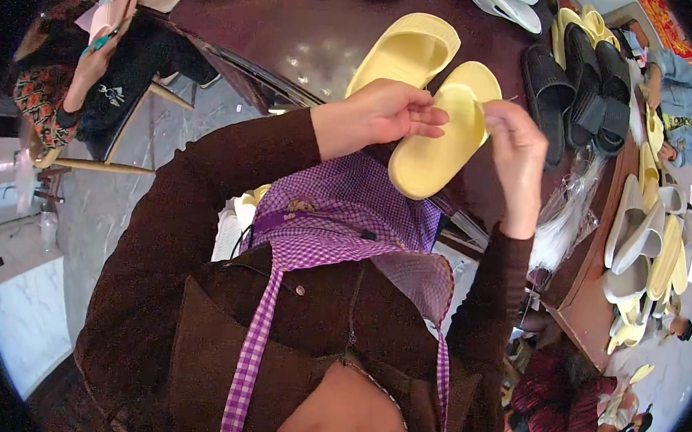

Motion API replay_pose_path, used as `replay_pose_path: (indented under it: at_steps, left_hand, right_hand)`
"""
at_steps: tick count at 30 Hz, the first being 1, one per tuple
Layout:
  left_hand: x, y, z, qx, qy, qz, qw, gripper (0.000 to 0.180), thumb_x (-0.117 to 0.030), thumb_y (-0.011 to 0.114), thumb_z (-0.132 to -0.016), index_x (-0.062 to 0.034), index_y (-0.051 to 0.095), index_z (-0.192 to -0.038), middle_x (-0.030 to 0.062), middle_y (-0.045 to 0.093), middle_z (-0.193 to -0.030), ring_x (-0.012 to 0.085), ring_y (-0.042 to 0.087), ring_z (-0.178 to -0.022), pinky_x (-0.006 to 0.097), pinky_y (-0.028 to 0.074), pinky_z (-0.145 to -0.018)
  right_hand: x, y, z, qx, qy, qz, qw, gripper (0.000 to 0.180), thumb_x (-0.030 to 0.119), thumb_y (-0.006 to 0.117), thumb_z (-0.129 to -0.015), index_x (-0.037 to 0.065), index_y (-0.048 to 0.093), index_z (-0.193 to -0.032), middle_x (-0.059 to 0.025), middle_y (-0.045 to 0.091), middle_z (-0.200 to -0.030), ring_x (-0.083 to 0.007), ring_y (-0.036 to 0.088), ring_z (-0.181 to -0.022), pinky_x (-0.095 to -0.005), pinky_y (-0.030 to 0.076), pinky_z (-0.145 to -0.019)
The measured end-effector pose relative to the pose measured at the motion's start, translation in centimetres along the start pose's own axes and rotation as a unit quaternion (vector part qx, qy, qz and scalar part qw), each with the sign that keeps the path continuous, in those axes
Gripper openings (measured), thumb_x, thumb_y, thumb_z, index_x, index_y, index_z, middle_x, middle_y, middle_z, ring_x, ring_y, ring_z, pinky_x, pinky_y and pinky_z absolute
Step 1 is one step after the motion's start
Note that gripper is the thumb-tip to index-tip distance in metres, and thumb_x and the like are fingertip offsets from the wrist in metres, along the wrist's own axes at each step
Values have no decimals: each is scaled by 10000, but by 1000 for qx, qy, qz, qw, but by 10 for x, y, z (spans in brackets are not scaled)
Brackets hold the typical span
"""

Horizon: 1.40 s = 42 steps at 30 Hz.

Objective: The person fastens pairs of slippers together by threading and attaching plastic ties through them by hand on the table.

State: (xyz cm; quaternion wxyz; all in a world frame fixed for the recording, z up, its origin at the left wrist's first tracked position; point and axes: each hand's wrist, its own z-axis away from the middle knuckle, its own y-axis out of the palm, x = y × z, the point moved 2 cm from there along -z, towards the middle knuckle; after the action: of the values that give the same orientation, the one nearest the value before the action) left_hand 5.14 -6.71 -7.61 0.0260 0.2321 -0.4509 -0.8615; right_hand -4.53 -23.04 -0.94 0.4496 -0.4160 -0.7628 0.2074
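Note:
Two pale yellow slide slippers lie side by side at the table's near edge. The nearer slipper (pixel 426 165) points away from me, with its sole toward my body. My left hand (pixel 381 120) reaches over it from the left, fingers stretched beside the strap and nothing visible in them. On the other side my right hand (pixel 519 144) is closed in a pinch at the strap's right edge. Whatever its fingertips grip is too small to make out. Behind my left hand rests the other yellow slipper (pixel 406 52), untouched by the right hand.
Black slippers (pixel 548 98) stand right of my right hand on the dark red table (pixel 271 18). A bundle of clear plastic strands (pixel 563 207) hangs by them. Grey and yellow slippers (pixel 642 229) are piled further right. At left a seated co-worker holds a pink slipper (pixel 116 7) and teal-handled scissors (pixel 101 41).

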Motion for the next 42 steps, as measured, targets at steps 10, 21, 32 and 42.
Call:
replay_pose_path:
  at_steps: [10, 21, 32, 42]
  left_hand:
    - [-13, 6, -20, -1, -6, -33, 999, 204, -30, 433, -894, 104, 408, -1045, 256, 580, -937, 349, 630, -794, 463, 551, -744]
    - [-46, 0, -44, 27, -18, -246, 969, 142, -113, 533, -854, 27, 525, -877, 157, 625, -744, 229, 644, -619, 349, 532, -486]
    - [-51, 1, -55, 55, -10, -361, 931, 138, -112, 540, -812, 23, 518, -826, 151, 607, -693, 201, 600, -526, 316, 462, -395]
    - [-55, 2, -55, 27, 0, -409, 912, 124, -110, 521, -786, 13, 519, -805, 131, 566, -667, 202, 576, -527, 313, 437, -386]
  right_hand:
    - [-110, -8, -15, 83, 432, -27, 898, 228, 240, 617, -824, 13, 648, -823, -10, 594, -672, -73, 506, -499, -227, 371, -397]
    - [-119, 14, -40, 19, 378, -97, 920, 272, 254, 573, -826, -7, 649, -808, -17, 559, -613, -91, 484, -454, -238, 344, -377]
    - [-145, 18, -29, 73, 264, 96, 957, 242, 215, 602, -828, 8, 670, -934, -16, 604, -657, -73, 519, -511, -221, 401, -435]
    - [-124, -4, -36, -79, 306, -122, 941, 184, 109, 586, -846, -3, 641, -982, -38, 596, -711, -89, 527, -554, -230, 437, -473]
